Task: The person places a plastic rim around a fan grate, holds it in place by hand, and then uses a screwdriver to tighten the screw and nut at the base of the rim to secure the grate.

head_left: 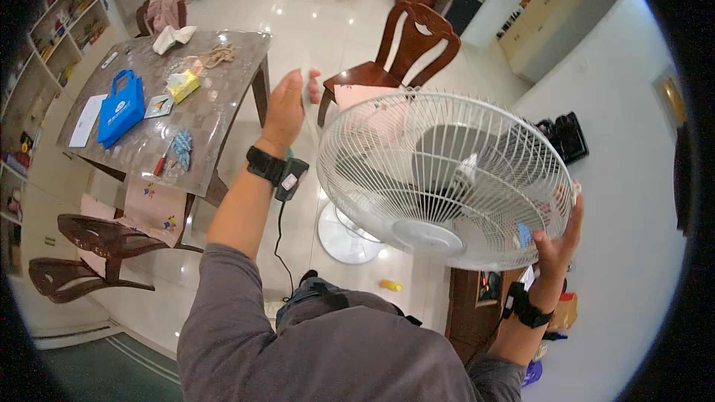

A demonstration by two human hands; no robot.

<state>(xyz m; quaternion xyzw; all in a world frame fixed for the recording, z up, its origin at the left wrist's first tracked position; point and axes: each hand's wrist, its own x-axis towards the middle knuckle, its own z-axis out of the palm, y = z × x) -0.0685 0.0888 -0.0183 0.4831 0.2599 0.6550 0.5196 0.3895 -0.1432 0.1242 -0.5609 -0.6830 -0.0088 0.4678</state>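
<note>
A white standing fan (447, 179) tilts before me, its wire grille large and its round base (348, 234) on the floor. Dark grey blades show through the wires, and a pale oval cap sits at the grille's middle. At the grille's right rim, my right hand (558, 242) grips the edge with the thumb on the near side. My left hand (287, 113) is raised to the left of the grille, apart from it, with fingers stretched and no object visible in it. Part of its fingers is hidden behind the thumb side.
A wooden chair (402, 52) with a pink cushion stands behind the fan. Left is a table (216, 115) bearing a blue bag (121, 110), a yellow tissue pack (183, 85) and a screwdriver (161, 164). A yellow object (391, 285) lies on the floor near my feet; a wooden cabinet (465, 305) stands right.
</note>
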